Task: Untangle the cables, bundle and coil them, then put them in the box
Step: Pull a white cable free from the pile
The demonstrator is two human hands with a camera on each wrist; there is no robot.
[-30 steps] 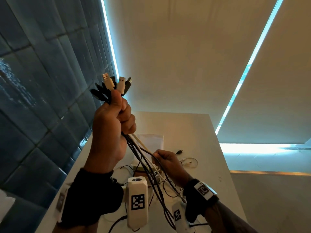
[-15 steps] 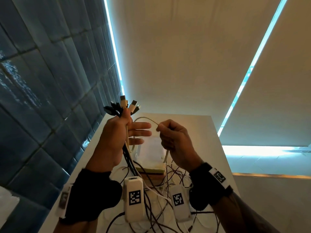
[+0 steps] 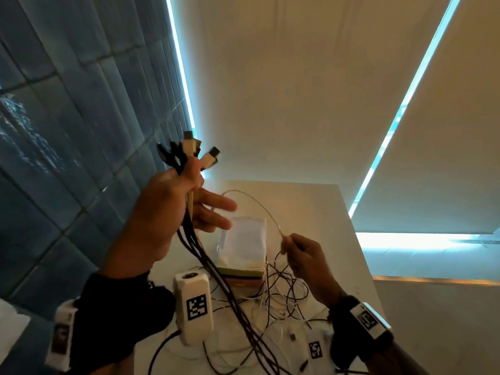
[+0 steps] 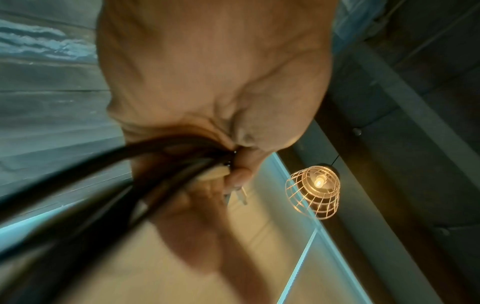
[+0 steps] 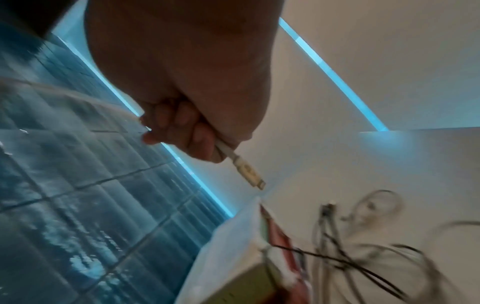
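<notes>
My left hand (image 3: 173,209) is raised and grips a bundle of black and white cables (image 3: 208,263) between thumb and palm, while its fingers stretch out to the right. USB plugs (image 3: 189,152) fan out above the thumb. The same dark cables (image 4: 145,172) run blurred past my left thumb in the left wrist view. My right hand (image 3: 303,255) pinches a thin white cable (image 3: 259,204) that arcs up toward the left hand. Its small white connector (image 5: 248,170) sticks out below my right fingers (image 5: 187,127). The box (image 3: 243,244), lined with white, stands on the table behind the hands.
Loose black and white cables (image 3: 278,293) lie tangled on the white table (image 3: 319,212) in front of the box. A blue tiled wall (image 3: 67,131) runs along the table's left side. The table's right edge drops to the floor. A wire-cage lamp (image 4: 314,191) hangs overhead.
My left hand came down from its high position and spread its fingers. My right hand rose with the thin white cable, then pulled it down and to the right, away from the left hand.
</notes>
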